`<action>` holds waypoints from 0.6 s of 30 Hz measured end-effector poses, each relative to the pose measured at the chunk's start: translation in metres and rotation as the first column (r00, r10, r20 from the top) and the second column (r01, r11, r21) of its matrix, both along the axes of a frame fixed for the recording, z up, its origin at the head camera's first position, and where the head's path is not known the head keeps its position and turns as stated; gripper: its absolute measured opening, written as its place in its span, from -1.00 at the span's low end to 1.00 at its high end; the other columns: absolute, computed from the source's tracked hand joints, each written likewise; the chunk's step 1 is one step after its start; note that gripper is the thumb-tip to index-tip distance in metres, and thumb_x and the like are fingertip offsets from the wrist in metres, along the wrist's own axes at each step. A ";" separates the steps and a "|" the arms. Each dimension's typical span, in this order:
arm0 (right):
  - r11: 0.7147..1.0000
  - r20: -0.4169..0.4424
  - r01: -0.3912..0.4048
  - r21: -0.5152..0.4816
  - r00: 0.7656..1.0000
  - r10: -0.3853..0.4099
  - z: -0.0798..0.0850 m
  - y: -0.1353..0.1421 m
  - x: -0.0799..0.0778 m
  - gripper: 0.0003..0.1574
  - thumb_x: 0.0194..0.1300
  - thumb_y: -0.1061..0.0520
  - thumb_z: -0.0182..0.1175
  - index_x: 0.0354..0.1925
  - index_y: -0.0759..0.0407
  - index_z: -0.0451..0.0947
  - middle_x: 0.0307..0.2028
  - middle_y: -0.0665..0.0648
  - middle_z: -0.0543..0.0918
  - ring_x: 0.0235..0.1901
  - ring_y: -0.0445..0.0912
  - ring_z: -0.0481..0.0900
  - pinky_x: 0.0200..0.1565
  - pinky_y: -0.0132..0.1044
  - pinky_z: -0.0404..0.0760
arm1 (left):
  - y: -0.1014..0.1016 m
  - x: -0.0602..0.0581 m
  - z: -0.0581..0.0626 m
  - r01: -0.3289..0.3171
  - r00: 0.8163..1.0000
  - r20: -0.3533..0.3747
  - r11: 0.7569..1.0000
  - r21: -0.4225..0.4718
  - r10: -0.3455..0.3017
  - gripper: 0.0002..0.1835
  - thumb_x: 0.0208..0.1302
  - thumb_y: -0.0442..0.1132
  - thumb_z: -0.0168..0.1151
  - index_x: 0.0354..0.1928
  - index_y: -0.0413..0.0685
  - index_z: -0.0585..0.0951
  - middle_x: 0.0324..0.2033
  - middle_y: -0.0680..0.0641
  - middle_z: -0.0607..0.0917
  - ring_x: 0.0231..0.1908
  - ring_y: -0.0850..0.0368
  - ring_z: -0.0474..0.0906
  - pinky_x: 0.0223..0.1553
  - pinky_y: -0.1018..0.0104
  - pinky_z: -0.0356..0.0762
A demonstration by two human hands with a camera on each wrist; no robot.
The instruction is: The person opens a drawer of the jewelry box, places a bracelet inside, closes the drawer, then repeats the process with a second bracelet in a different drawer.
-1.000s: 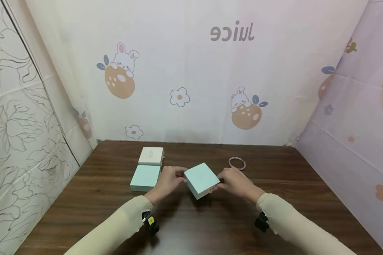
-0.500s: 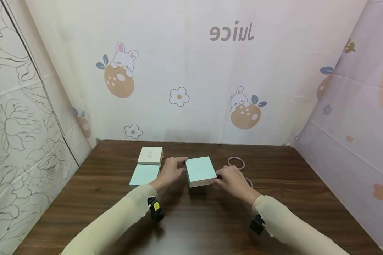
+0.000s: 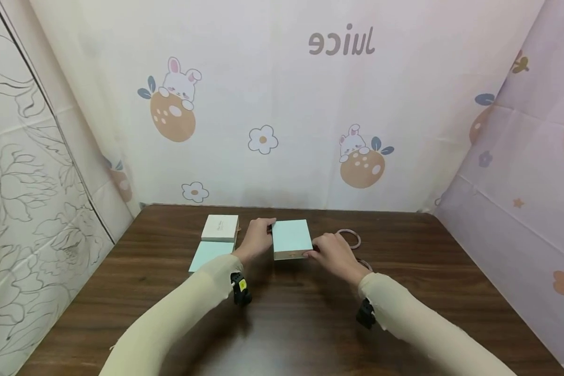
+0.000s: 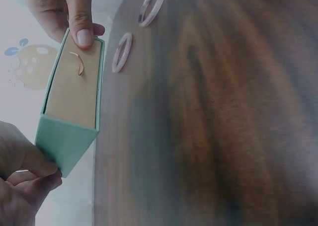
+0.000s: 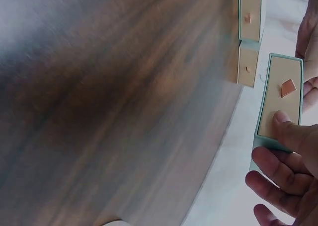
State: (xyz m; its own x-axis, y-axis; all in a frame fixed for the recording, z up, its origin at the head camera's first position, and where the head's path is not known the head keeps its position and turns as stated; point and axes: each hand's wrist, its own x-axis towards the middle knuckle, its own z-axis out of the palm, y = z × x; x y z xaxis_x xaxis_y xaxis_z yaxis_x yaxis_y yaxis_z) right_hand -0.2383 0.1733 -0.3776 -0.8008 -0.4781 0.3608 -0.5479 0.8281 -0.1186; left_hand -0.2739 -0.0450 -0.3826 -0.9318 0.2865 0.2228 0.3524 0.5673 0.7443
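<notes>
Both hands hold a mint-green drawer-style gift box point(image 3: 292, 235) above the table's far half. My left hand point(image 3: 256, 243) pinches its left side at a corner, thumb against fingers, in the left wrist view. My right hand point(image 3: 335, 254) grips the right side. In the right wrist view, its thumb presses the beige drawer front point(image 5: 271, 99), near a small copper-coloured ribbon tab point(image 5: 288, 88), with fingers underneath. The drawer sits inside its sleeve. Beyond the right hand lie two pinkish bangles, a farther one point(image 4: 128, 49) and a nearer one point(image 4: 160, 7), partly hidden in the head view.
Left of my left hand, another mint box point(image 3: 211, 255) lies against a cream-topped box point(image 3: 221, 228), both with tabs. The dark wooden table point(image 3: 301, 324) ends at a printed curtain point(image 3: 301, 177) behind, with further cloth on both sides.
The held box has turned from a slanted pose to nearly square and moved away from me, toward the curtain. Both hands have moved along with it, keeping their hold.
</notes>
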 end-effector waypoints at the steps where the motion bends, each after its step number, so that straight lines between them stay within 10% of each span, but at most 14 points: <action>1: 1.000 0.011 0.008 -0.005 1.000 -0.008 0.000 0.000 -0.003 -0.58 0.09 -0.05 0.39 -0.72 0.02 0.44 -0.81 -0.15 0.32 -0.75 -0.25 0.20 -0.60 -0.35 0.16 | 0.002 -0.003 0.001 -0.002 1.000 0.010 1.000 -0.006 0.002 -0.44 0.15 -0.71 -0.06 0.24 -0.37 0.42 0.16 -0.30 0.50 -0.33 -0.01 0.50 -0.53 0.35 0.25; 8: 1.000 0.079 0.021 -0.012 0.997 -0.020 -0.002 0.000 -0.021 -0.56 0.16 -0.05 0.34 -0.71 0.07 0.46 -0.81 -0.11 0.34 -0.75 -0.23 0.19 -0.60 -0.35 0.15 | 0.006 -0.023 -0.001 0.006 0.999 0.041 0.998 -0.063 -0.004 -0.37 0.10 -0.73 -0.03 0.29 -0.37 0.36 0.23 -0.32 0.41 -0.55 0.04 0.27 -0.62 0.34 0.21; 18: 0.998 0.133 0.055 0.007 0.990 -0.055 0.004 -0.002 -0.049 -0.52 0.26 0.02 0.26 -0.72 0.10 0.39 -0.80 -0.04 0.32 -0.75 -0.20 0.17 -0.59 -0.33 0.17 | 0.012 -0.057 0.001 0.046 0.997 0.063 0.997 -0.065 -0.042 -0.36 0.08 -0.73 -0.06 0.30 -0.44 0.30 0.23 -0.37 0.39 -0.34 -0.05 0.38 -0.43 0.28 0.31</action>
State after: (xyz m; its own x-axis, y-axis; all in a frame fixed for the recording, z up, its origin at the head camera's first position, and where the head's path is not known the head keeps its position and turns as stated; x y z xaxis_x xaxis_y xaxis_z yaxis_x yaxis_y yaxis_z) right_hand -0.2876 0.1711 -0.3741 -0.8667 -0.4331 0.2477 -0.4811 0.8570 -0.1849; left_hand -0.3309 -0.0334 -0.3817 -0.9293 0.3397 0.1448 0.3329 0.6011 0.7265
